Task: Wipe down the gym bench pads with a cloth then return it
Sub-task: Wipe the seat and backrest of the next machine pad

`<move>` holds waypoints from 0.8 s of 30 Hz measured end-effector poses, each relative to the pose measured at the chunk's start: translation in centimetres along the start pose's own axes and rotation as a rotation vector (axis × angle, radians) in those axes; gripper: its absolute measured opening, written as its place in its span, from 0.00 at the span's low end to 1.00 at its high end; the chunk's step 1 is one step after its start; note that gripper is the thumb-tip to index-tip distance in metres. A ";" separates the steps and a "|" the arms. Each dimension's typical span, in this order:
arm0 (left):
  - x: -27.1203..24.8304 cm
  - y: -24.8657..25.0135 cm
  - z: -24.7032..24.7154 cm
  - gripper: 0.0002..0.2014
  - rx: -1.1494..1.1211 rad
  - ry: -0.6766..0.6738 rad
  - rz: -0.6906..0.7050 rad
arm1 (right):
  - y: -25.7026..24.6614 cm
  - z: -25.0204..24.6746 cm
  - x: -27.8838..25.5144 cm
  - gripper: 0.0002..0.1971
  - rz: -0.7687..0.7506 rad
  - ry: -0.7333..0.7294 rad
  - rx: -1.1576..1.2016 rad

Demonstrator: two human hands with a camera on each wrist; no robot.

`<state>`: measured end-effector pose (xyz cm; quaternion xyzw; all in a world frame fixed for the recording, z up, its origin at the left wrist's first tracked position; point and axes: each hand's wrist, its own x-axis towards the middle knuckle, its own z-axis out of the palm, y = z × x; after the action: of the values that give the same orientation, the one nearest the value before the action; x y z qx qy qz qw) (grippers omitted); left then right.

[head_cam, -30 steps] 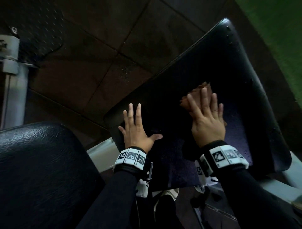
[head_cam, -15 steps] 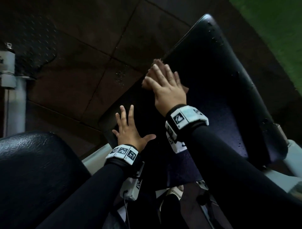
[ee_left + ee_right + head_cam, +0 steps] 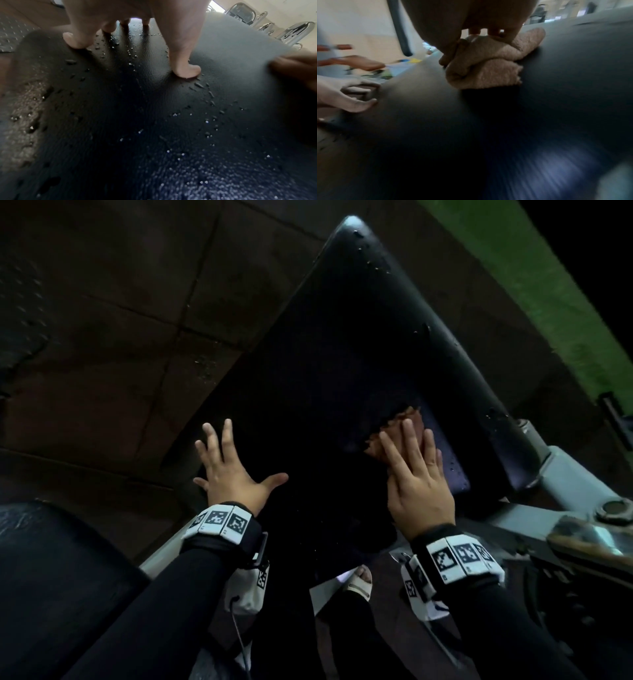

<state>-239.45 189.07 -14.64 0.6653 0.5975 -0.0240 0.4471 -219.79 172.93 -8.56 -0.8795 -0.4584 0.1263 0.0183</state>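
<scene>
Fingers of my right hand (image 3: 419, 481) lie straight and close together, pressing a bunched tan cloth (image 3: 485, 67) flat against the black bench pad (image 3: 359, 344). The thumb seems to tuck against the cloth's near fold, though the wrist view is blurred. The cloth sits on the pad's right half, near the edge closest to me.

My left hand (image 3: 233, 470) is spread wide, fingertips (image 3: 187, 71) bearing on the pad's left side and holding nothing. Droplets (image 3: 207, 121) bead on the pad around that hand.

To wipe well, I judge the palm should keep even weight on the cloth, travel in long overlapping strokes toward the pad's far corner, and pick up the beads near the left hand and along the right rim. The bunched cloth could roll; flattening it would cover more.

Beyond the pad's near right corner runs a pale metal frame (image 3: 565, 474). Wristbands (image 3: 462, 556) carry black-and-white square markers; no readable words or brands are visible anywhere.
</scene>
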 end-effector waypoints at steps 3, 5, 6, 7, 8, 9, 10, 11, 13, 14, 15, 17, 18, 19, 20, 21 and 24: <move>0.0 0.0 -0.1 0.64 -0.001 0.003 0.009 | 0.4 0.1 -1.7 0.36 0.155 0.013 -0.035; 0.1 0.1 -0.1 0.64 -0.006 -0.006 0.005 | 0.4 0.3 -2.2 0.33 0.333 0.039 -0.025; 0.1 0.0 -0.1 0.64 -0.007 -0.009 0.000 | 0.4 0.4 -2.4 0.32 0.429 0.050 -0.015; 0.2 0.0 0.0 0.64 -0.007 -0.010 -0.003 | 0.3 0.5 -2.5 0.32 0.517 0.069 0.003; 0.2 0.0 0.0 0.64 -0.005 -0.010 -0.004 | 0.2 0.6 -2.6 0.33 0.582 0.097 0.031; 0.2 0.0 0.0 0.64 -0.003 -0.008 -0.003 | 0.2 0.7 -2.7 0.33 0.615 0.122 0.060; 0.3 -0.1 0.1 0.64 -0.001 -0.007 0.000 | 0.1 0.8 -2.8 0.34 0.618 0.132 0.081; 0.3 -0.1 0.1 0.64 0.001 -0.007 0.004 | 0.1 1.0 -2.9 0.33 0.600 0.126 0.092; 0.4 -0.2 0.2 0.64 0.003 -0.007 0.006 | 0.4 1.6 -3.5 0.32 0.559 0.098 0.094; 0.4 -0.2 0.2 0.64 0.002 -0.006 0.008 | 0.6 1.8 -3.8 0.32 0.556 0.094 0.090; 0.4 -0.3 0.2 0.63 0.001 -0.003 0.009 | 1.0 2.0 -4.0 0.31 0.569 0.099 0.082; 0.5 -0.4 0.3 0.63 -0.002 0.002 0.011 | 2.1 1.9 -3.9 0.30 0.650 0.145 0.087; 0.5 -0.4 0.3 0.63 -0.003 0.006 0.013 | 2.9 1.6 -3.5 0.29 0.695 0.187 0.094; 0.5 -0.5 0.3 0.63 -0.006 0.012 0.013 | 3.8 1.3 -2.9 0.29 0.728 0.221 0.089; 0.5 -0.5 0.4 0.63 -0.009 0.017 0.012 | 4.7 1.0 -2.2 0.28 0.755 0.241 0.072; 0.5 -0.5 0.4 0.63 -0.012 0.023 0.014 | 5.4 0.7 -1.2 0.28 0.782 0.255 0.043; 0.4 -0.6 0.3 0.62 -0.010 0.040 0.035 | 7.3 -0.2 1.2 0.32 0.851 0.315 -0.014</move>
<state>-239.64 189.12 -15.42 0.6737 0.5947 -0.0001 0.4387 -213.25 169.73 -9.70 -0.9983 -0.0485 -0.0158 0.0283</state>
